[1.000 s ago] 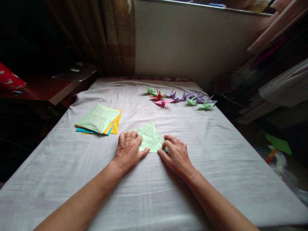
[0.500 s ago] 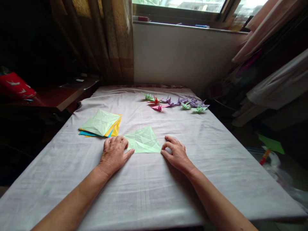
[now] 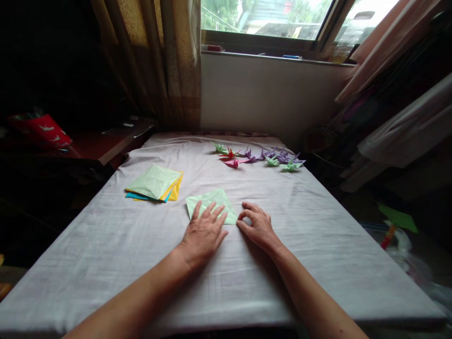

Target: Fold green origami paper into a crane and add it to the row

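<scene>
A creased sheet of light green origami paper (image 3: 216,196) lies on the cloth-covered table in front of me. My left hand (image 3: 208,230) rests flat over its near left part, fingers spread, hiding some of the near edge. At the sheet's near right corner, my right hand (image 3: 257,222) pinches the paper between thumb and forefinger. A stack of origami paper (image 3: 155,181), light green on top with yellow and blue beneath, lies to the left, apart from both hands.
Several folded paper cranes, among them a pink crane (image 3: 236,163) and a green crane (image 3: 291,166), stand at the table's far right. A red container (image 3: 47,132) sits on a side desk at left. Clothes (image 3: 391,127) hang at right.
My left hand has slid right from the sheet's left corner onto its middle, its fingers now spread. My right hand stays at the right corner. The camera view has tilted up slightly.
</scene>
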`<state>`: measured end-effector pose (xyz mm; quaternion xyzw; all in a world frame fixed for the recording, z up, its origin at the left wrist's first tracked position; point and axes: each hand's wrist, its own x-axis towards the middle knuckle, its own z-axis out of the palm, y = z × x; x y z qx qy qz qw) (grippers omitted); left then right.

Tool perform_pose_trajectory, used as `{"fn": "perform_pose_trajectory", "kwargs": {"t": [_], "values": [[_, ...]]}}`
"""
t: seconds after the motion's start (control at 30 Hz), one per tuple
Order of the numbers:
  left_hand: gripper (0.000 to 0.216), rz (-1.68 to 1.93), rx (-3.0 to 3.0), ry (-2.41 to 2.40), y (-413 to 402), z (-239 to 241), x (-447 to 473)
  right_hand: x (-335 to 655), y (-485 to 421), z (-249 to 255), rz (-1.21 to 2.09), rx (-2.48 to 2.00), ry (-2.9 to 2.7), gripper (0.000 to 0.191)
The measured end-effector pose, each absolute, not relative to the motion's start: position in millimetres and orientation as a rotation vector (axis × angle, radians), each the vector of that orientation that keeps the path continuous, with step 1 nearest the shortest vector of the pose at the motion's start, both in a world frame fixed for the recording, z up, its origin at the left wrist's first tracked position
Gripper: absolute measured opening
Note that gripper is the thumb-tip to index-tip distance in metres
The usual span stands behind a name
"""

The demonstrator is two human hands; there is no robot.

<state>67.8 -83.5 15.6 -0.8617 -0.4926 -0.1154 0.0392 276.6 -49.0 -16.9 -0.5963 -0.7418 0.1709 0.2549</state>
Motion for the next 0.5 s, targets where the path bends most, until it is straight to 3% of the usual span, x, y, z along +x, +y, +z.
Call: {"fn": "perform_pose_trajectory", "kwargs": {"t": [0.2,0.5], "values": [[0.069,-0.026,-2.979,-1.548,-83,-4,96,278,-48,-20,0.453,-1.591,-2.000,0.005],[0.065,0.086,-2.956,-1.664,-90,4,45,277,-48,-17,0.479,-1.613,-2.001,0.006]]}}
